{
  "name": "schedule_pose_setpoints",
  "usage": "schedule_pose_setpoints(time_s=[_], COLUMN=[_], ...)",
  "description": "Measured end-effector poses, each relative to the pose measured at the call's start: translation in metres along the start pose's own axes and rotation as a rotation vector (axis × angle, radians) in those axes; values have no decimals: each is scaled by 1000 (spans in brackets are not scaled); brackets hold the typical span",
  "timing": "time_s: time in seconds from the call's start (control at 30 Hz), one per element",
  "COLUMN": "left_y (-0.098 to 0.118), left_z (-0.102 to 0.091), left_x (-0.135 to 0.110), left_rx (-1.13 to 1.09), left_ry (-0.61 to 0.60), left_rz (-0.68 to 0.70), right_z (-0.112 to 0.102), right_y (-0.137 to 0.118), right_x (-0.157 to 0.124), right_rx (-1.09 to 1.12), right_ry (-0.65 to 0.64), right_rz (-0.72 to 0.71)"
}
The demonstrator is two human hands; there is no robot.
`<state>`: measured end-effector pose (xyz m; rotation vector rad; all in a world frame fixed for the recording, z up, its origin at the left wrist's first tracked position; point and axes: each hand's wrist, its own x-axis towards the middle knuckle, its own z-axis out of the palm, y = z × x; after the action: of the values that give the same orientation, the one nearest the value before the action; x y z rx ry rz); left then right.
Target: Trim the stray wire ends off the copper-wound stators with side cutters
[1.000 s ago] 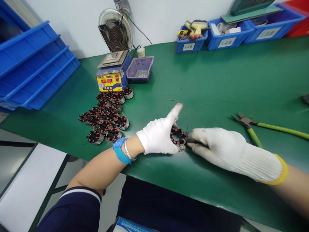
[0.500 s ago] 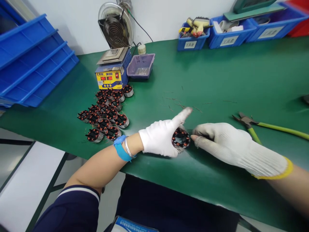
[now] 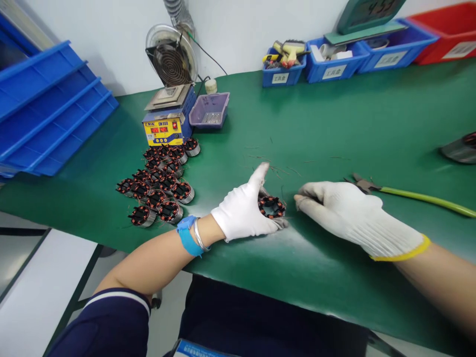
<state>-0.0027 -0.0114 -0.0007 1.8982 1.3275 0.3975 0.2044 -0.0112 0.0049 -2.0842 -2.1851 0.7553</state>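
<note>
Right hand [image 3: 340, 208] farther from held coil [image 3: 278, 211] than before. Other coils [image 3: 156, 184] clustered left. Left hand [image 3: 243, 210] grips held coil at table [image 3: 334, 124]; slack grip could let it twist. Thin wire [image 3: 282, 190] could snap if tugged hard. Right hand curled; cannot tell whether pinching anything.

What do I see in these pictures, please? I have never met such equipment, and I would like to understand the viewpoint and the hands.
There is no robot here: these are a person's own gloved hands, seen from a camera worn on the head, looking forward and down.

The left hand holds a copper-wound ring. The right hand is beside it, not touching; I cannot tell whether its fingertips pinch anything.

On the green table lie similar rings in a cluster, thin wire bits and green-handled pliers. Behind the cluster stands a yellow-fronted machine.
</note>
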Motion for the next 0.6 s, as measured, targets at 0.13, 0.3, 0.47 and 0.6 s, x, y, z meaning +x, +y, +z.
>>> schedule_pose_setpoints(time_s=[0.13,0.3,0.47,0.6], left_y=[-3,-3,-4,-7], left_z=[-2,-3,2,5], left_x=[1,2,2,4], left_rx=[-61,-59,-142,-174], left_ry=[-38,-77,-93,-99], left_rz=[23,49,61,105], right_z=[4,9,13,14], right_y=[5,3,-3,-6], right_x=[4,6,4,4], right_rx=[187,13,271,472], right_ry=[42,201,112,31], right_rz=[-168,-166,-203,-164])
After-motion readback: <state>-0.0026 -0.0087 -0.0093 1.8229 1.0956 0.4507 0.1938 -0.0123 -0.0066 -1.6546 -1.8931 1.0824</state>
